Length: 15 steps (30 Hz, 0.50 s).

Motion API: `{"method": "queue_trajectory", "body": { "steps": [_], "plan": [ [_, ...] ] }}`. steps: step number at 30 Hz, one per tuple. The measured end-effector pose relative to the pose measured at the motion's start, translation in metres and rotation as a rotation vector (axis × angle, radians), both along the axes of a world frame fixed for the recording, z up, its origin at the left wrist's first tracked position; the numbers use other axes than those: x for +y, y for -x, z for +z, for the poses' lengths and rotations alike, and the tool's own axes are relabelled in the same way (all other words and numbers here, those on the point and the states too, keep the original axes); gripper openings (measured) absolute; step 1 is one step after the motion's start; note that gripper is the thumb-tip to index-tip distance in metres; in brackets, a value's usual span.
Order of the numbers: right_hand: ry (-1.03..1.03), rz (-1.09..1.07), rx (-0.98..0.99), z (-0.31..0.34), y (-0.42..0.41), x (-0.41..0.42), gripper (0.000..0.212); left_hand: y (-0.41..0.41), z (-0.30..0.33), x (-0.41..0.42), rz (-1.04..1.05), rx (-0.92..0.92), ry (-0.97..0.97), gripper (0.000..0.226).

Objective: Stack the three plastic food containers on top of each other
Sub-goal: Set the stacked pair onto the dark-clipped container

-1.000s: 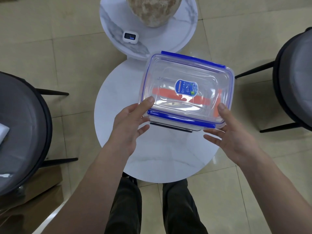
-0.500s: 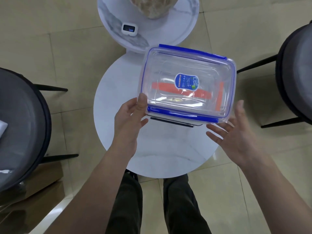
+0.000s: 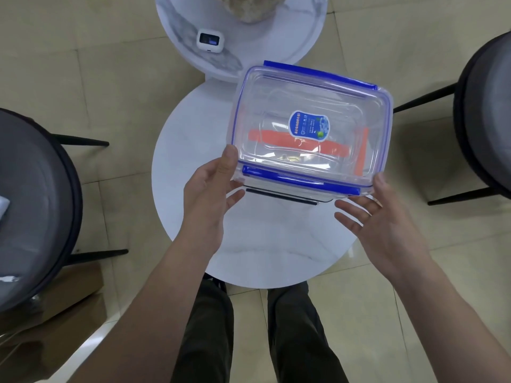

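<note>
A clear container with blue clips [image 3: 312, 100] sits on top of a stack on the round white table [image 3: 190, 150]. Through it shows a container with orange clips [image 3: 272, 135]. Below the near edge pokes out the black clip of a third container [image 3: 279, 195]. My left hand [image 3: 207, 194] grips the top container's near-left corner, thumb on the lid and fingers against the side. My right hand [image 3: 384, 228] is at the near-right corner, its thumb tip touching the corner and its fingers spread apart below.
A second round marble table [image 3: 298, 37] behind carries a small white device [image 3: 210, 40] and a stone-like vase [image 3: 249, 6]. Dark round chairs stand to the left [image 3: 33, 203] and right [image 3: 486, 111]. Cardboard [image 3: 55, 313] lies on the tiled floor.
My right hand came off the container half a second ago and has moved back in, so its thumb touches the near-right corner again. My left thumb has shifted a little on the near-left corner.
</note>
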State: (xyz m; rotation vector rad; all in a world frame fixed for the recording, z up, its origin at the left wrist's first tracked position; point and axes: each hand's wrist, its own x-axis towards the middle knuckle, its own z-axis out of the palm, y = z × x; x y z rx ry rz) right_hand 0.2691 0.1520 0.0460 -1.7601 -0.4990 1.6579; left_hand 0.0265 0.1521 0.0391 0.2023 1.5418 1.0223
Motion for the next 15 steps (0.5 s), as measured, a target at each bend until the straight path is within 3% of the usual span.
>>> {"method": "queue_trajectory", "body": {
  "steps": [15],
  "plan": [
    [0.019,-0.051,0.014,0.0007,0.0032,0.0034,0.091,0.0029,0.0002,0.0049,-0.011,0.005,0.006,0.059]
  ]
}}
